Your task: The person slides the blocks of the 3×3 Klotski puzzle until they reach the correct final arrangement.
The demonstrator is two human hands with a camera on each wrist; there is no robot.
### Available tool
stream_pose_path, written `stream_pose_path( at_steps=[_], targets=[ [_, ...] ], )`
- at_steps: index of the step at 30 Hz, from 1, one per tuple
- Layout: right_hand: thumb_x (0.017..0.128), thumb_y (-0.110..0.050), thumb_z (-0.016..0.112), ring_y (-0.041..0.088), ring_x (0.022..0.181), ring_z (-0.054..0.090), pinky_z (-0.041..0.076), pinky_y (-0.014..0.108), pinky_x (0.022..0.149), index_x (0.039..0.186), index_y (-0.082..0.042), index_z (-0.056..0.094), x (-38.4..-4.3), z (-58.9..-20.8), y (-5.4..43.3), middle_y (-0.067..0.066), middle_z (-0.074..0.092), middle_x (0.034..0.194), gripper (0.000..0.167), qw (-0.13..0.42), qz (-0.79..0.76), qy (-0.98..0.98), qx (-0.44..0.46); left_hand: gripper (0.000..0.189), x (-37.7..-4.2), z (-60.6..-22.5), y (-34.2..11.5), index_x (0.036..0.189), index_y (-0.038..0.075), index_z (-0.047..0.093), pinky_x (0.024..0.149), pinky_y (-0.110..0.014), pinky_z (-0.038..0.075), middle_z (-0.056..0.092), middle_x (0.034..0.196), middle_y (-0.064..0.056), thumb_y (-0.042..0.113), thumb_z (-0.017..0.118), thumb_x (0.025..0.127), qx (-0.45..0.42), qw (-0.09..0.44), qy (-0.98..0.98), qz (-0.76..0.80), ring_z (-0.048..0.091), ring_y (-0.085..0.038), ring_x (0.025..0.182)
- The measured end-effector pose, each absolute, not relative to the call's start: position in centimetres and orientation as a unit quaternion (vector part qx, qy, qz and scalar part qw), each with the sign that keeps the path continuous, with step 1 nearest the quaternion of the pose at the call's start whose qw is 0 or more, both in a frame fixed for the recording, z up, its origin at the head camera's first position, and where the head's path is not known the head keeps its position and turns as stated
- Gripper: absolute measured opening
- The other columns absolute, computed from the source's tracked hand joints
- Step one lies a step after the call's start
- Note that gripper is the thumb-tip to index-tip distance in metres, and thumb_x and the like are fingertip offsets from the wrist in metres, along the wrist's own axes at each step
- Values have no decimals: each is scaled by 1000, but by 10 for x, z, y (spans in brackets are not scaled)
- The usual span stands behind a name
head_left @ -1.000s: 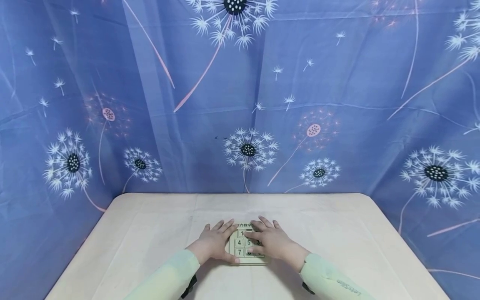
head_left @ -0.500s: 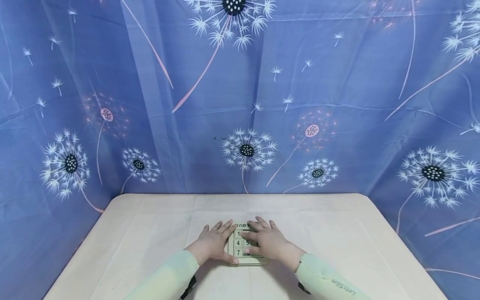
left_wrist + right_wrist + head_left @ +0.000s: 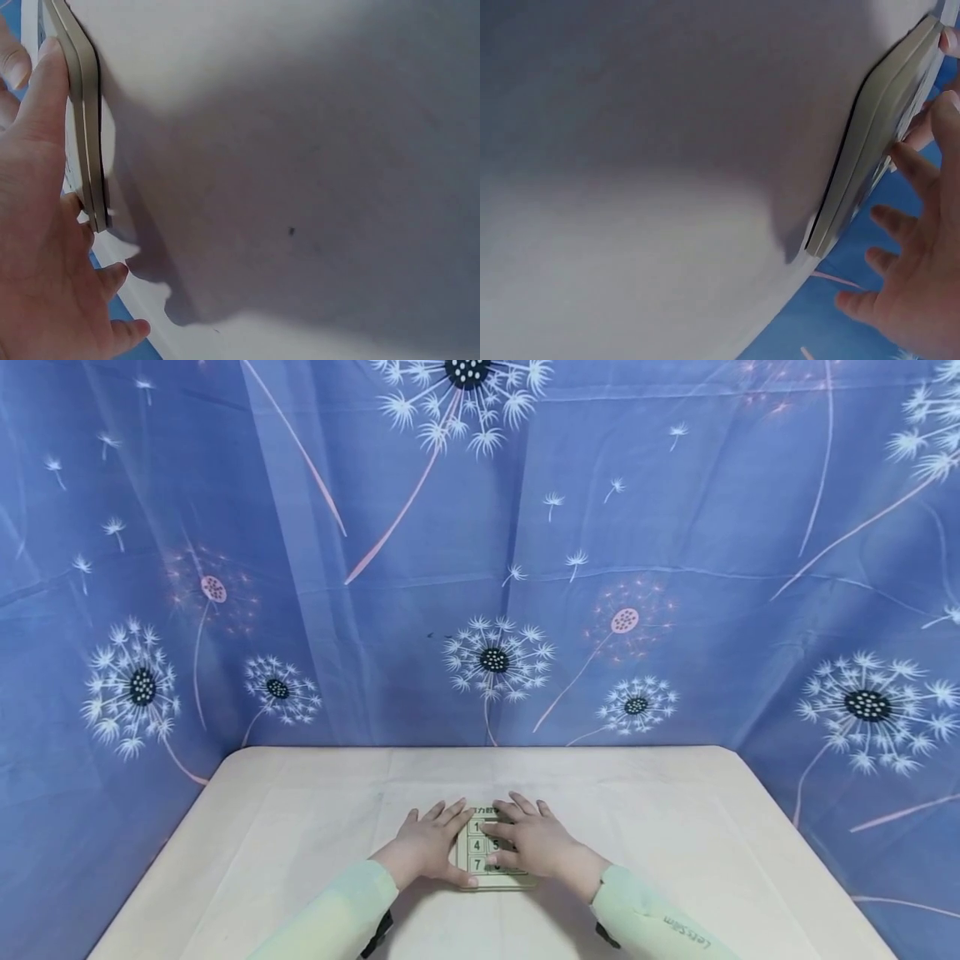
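A pale green sliding number puzzle (image 3: 504, 882) lies flat on the table, with dark numerals on square tiles (image 3: 476, 846). Its left column reads 1, 4, 7. My left hand (image 3: 429, 843) spreads along the left side, its thumb resting on the near left corner and its index finger by the far left one. Over the tiles reaches my right hand (image 3: 546, 843), fingers spread, thumb and index finger extended across the middle. It covers most of the right column. Both wrist views show the puzzle's thick rounded edge (image 3: 88, 120) beside the fingers.
A cream-coloured table (image 3: 300, 827) stretches out around the puzzle. Behind it and on both sides hangs a blue curtain (image 3: 405, 693) with a dandelion print. Light green sleeves (image 3: 337, 902) cover both forearms.
The head view has shifted very slightly sideways. Over the tiles, the right hand has moved a little to the left relative to the puzzle; the left hand stays in place.
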State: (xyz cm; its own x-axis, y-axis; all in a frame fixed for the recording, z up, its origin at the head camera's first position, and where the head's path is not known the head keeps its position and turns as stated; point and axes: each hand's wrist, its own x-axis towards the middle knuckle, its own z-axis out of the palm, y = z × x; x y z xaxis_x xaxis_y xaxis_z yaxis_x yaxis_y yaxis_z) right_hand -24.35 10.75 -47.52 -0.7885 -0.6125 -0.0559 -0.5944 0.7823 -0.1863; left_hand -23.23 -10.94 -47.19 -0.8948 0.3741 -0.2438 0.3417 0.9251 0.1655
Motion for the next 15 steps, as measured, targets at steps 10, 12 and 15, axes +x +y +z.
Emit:
stream_pose_path(
  at_steps=[10,12,15],
  targets=[
    [99,-51,58,49,151,36,31,77,116,147,-19,57,-245,-473,139,18,46,159,57,44,-115,937,-327,112,-232,-473,-109,161,19,35,125,-65,28,29,171,-1,72,79,72,182,135,972,64,33,-34,156],
    [100,-51,57,49,151,35,30,77,117,148,-19,56,-245,-474,146,18,45,160,58,44,-114,939,-321,112,-232,-473,-110,161,19,35,125,-65,28,29,171,-1,72,79,72,182,134,972,64,33,-34,156],
    [100,-52,56,49,152,34,29,77,117,149,-18,54,-245,-475,155,19,44,160,59,46,-111,941,-317,112,-232,-474,-110,161,20,35,125,-66,28,29,171,-1,72,79,72,183,134,972,66,33,-34,156]
  ],
)
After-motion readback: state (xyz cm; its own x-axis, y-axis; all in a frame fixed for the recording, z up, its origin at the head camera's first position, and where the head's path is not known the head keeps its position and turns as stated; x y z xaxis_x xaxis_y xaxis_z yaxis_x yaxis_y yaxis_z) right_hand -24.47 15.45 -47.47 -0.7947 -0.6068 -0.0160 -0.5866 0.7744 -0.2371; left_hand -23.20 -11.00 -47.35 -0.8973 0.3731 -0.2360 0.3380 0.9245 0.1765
